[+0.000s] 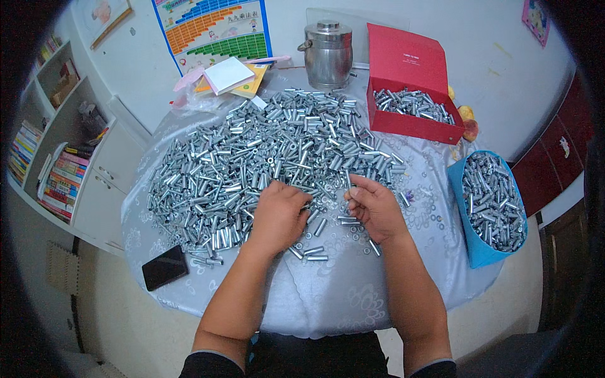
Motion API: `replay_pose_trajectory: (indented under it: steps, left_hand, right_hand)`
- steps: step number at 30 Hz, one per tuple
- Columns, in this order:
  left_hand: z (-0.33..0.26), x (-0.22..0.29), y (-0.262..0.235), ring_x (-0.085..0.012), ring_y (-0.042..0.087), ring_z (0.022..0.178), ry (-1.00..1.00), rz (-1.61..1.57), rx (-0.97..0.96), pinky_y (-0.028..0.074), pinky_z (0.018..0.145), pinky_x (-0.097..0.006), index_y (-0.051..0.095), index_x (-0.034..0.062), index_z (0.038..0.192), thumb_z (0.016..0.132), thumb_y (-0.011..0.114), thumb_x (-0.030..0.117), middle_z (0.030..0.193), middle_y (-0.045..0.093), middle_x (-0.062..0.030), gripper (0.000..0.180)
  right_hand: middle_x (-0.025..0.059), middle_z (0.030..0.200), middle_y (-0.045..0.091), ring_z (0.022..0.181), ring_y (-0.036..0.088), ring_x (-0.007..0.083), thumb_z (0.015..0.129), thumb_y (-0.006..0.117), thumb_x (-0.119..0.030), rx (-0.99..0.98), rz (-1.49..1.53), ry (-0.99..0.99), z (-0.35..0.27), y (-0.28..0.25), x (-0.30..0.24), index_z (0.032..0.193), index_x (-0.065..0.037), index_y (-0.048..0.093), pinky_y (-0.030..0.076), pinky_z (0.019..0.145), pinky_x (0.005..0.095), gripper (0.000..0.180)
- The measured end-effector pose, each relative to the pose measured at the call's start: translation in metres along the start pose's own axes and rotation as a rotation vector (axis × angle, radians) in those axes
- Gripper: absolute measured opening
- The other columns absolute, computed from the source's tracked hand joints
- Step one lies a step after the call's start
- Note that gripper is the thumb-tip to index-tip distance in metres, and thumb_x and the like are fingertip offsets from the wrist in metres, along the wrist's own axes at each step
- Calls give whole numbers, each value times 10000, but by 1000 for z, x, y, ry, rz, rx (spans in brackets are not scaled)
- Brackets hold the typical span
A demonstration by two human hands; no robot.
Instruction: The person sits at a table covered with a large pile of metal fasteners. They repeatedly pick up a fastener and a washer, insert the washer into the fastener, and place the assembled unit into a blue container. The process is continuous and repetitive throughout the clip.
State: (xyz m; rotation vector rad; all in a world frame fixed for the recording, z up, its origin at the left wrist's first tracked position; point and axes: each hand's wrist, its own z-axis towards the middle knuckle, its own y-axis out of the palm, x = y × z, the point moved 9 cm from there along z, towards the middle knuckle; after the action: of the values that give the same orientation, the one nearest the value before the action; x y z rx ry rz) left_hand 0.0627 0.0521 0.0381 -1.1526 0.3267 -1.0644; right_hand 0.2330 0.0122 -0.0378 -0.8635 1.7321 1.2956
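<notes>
Both hands work at the near edge of the metal sleeve pile, left hand pressed loosely among sleeves, right hand pinching one, while the red box and blue bag hold some and most remain heaped on the worktop

We see a red cardboard box at the table's far right, lid propped upright behind it, its tray holding metal sleeves. Just right of the table, a blue bag stands open, also filled with sleeves. On the near left edge lies a black phone, screen dark. On the back wall hangs a chart poster banded in blue, orange and green, and far right a small pink picture.
</notes>
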Motion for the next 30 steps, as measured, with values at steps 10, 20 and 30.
replay_pose_trajectory:
  steps: [10, 20, 30]
  left_hand:
    - [-3, -4, 7, -293, 595, 885, -118, -315, 68, 461, 811, -386, 683, 64, 1040, 743, 710, 97, 925, 671, -106, 300]
    - [-14, -30, 20, -124, 599, 856, -396, -899, 160, 487, 776, -259, 658, 84, 1171, 831, 676, 56, 986, 647, -56, 342]
    - [-12, -22, 35, -121, 606, 833, -442, -1293, 105, 499, 764, -257, 607, 5, 1191, 869, 637, 15, 983, 624, -52, 324]
  right_hand:
    - [103, 932, 651, 750, 637, 156, 873, 605, -76, -111, 12, 100, -7, 16, 4, 1123, 17, 574, 524, 662, 261, 268]
    - [108, 884, 650, 744, 644, 154, 867, 621, -51, 109, -112, -171, -8, 9, -16, 1122, 5, 549, 531, 647, 268, 270]
    - [144, 909, 671, 755, 661, 167, 875, 614, -14, 126, -182, -334, -22, 22, -41, 1185, 19, 480, 535, 644, 260, 340]
